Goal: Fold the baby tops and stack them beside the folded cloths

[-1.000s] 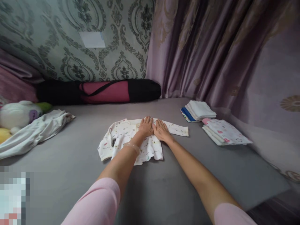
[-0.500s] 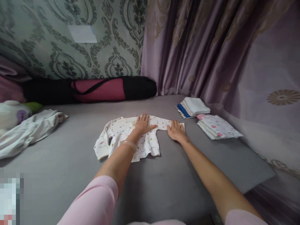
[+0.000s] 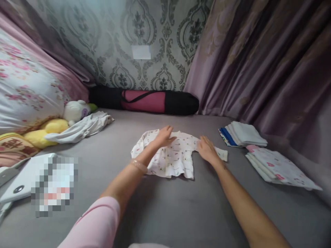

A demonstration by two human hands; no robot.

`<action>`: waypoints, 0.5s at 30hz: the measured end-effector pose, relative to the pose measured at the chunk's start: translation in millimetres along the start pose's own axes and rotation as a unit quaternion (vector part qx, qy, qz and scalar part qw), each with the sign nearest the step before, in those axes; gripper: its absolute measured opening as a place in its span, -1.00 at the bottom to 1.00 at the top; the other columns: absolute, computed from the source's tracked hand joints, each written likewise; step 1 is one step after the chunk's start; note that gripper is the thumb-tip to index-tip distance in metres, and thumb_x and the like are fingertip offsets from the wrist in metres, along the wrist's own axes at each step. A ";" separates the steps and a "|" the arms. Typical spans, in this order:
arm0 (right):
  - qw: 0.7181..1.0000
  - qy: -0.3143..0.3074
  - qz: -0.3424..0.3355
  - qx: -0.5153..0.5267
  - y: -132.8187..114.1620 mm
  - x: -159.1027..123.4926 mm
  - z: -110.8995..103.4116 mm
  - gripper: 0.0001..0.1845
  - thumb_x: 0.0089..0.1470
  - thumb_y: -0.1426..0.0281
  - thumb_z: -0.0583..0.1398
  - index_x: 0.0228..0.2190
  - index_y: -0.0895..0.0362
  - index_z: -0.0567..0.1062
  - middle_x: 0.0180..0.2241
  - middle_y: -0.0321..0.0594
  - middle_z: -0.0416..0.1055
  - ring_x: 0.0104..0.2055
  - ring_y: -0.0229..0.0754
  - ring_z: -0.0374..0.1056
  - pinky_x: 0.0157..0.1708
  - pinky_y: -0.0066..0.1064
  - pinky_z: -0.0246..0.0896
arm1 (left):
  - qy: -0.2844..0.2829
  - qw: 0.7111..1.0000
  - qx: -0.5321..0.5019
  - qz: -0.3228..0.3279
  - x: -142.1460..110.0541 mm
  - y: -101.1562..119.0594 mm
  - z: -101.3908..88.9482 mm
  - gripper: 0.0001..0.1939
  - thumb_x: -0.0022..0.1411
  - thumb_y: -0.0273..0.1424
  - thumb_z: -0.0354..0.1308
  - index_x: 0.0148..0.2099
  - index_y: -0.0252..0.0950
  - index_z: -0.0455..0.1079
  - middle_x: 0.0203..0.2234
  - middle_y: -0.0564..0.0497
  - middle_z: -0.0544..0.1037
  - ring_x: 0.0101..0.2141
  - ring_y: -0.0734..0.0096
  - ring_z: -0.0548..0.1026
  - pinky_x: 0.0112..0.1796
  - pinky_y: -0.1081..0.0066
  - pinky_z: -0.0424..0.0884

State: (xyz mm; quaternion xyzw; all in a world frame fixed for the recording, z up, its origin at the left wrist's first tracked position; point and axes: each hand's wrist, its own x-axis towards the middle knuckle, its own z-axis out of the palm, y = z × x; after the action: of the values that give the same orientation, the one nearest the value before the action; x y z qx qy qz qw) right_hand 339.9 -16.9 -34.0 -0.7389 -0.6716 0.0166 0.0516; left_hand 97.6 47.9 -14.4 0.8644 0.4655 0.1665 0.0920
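A small white long-sleeved shirt [image 3: 179, 156] with a scattered colourful print lies spread on the grey bed sheet [image 3: 165, 213]. Over its upper left part is my left hand [image 3: 164, 136], its fingers extended and nothing gripped; a clear bangle circles that wrist. My right hand [image 3: 206, 148] is at the base of the right sleeve, fingers stretched out and holding nothing. The cuff of that sleeve [image 3: 222, 154] shows beyond my wrist. Whether either palm touches the fabric I cannot tell. My left forearm hides part of the shirt's left side.
Folded white and blue cloths [image 3: 244, 134] and a folded heart-print stack [image 3: 281, 167] lie at the right. A black and maroon long bag [image 3: 144, 101] lines the wall. Leftward are a crumpled pale garment [image 3: 85, 127], plush toys [image 3: 74, 112], a floral pillow [image 3: 28, 82] and a white device [image 3: 26, 179].
The view has swung left, bringing the pillow and plush toys into sight. My right hand has moved inward from the cuff along the sleeve. My left hand has shifted left on the shirt.
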 end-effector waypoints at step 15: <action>0.982 -0.011 -0.175 0.068 -131.9 43.3 8.6 -0.60 0.24 0.47 -0.07 -0.01 0.21 0.44 0.05 0.01 0.40 0.12 -0.07 0.27 0.12 -0.36 0.05 | 0.039 0.987 -0.093 -0.126 -198.9 -63.0 -49.6 -0.70 0.17 -0.10 0.15 -0.16 -0.17 0.32 -0.29 -0.02 0.43 -0.26 0.25 0.39 -0.20 0.26 0.36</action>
State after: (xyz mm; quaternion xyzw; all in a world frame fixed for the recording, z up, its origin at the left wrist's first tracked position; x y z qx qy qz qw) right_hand 212.6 38.8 -27.6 -0.6045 -0.7884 0.0609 0.0968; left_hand -71.4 -83.5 -28.4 0.7792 0.5564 0.2301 0.1743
